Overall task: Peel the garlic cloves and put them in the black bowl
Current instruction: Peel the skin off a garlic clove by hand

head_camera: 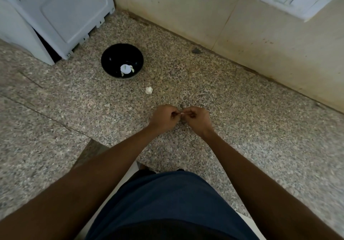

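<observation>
Your left hand (164, 116) and right hand (195, 116), fingertips together, pinch a garlic clove (181, 113) above the counter (242, 109); likely light, papery, slippery; pinch its tip; black bowl (111, 53) far-left.

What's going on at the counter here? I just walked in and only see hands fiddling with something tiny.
A person is peeling garlic. Both hands, left hand and right hand, meet over the speckled counter and pinch a small garlic clove between the fingertips. The black bowl sits further back to the left with a few pale pieces in it. A garlic piece lies on the counter between bowl and hands.
</observation>
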